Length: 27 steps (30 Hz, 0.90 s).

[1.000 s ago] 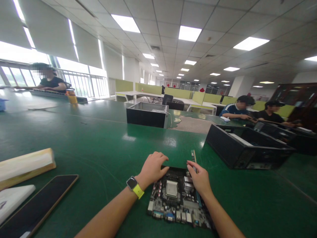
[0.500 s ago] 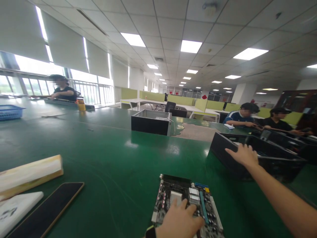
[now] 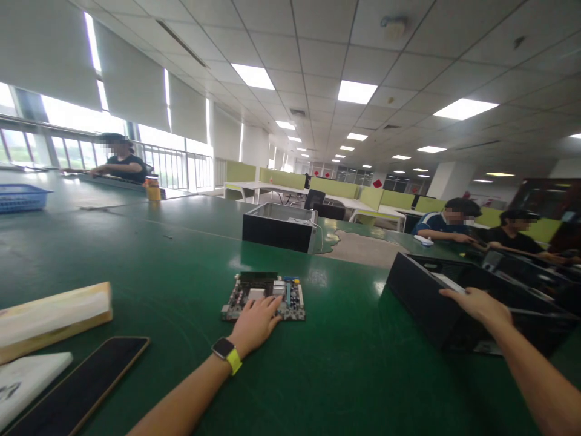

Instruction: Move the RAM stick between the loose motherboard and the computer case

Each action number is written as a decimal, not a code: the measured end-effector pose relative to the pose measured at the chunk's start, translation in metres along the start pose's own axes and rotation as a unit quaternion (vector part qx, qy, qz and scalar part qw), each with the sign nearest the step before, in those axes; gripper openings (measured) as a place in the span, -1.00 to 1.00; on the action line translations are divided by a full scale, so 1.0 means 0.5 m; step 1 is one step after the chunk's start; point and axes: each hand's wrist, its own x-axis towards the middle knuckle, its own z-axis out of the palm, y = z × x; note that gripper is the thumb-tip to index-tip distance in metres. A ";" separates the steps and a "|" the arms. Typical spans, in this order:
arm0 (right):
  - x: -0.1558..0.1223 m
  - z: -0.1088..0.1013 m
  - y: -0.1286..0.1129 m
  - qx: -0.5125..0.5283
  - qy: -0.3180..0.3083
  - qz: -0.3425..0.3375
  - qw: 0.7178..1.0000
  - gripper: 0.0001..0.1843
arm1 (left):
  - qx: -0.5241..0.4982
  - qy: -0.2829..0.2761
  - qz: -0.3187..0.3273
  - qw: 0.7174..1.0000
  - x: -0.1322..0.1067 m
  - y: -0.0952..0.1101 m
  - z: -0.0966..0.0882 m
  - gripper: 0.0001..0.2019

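My left hand (image 3: 256, 321) lies on a small motherboard (image 3: 245, 297) flat on the green table, its fingers stretched over the board's near part. A smartwatch (image 3: 224, 348) with a yellow-green strap is on that wrist. To the right stands an open black computer case (image 3: 420, 303), tilted away at an angle. My right hand (image 3: 485, 309) is closed on the case's near upper edge, thumb pointing left. Its other fingers are mostly hidden inside. A pale strip (image 3: 449, 282) shows within the case just beyond the thumb.
At left lie a long cream box (image 3: 54, 321), a white box (image 3: 27, 387) and a dark flat panel (image 3: 86, 387). Another computer case (image 3: 276, 236) stands at the table's far edge. A blue basket (image 3: 22, 198) is far left. People (image 3: 120, 166) sit around the table.
My left hand has slid the motherboard forward and left across the table. My right hand has gone from spread fingers to a grip, and the black case has shifted slightly nearer.
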 end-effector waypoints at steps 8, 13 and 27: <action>-0.271 -0.092 -0.180 -0.059 -0.052 -0.045 0.996 -0.17 | -0.018 0.155 -0.012 0.988 0.079 -0.009 -0.054 -0.54; -0.477 -0.172 -0.304 -0.025 -0.067 -0.148 0.986 -0.15 | -0.090 0.205 0.069 0.972 0.135 0.103 -0.146 -0.65; -0.551 -0.310 -0.390 0.114 -0.271 -0.469 0.832 -0.42 | -0.091 0.107 0.182 0.973 0.202 0.328 -0.263 -0.70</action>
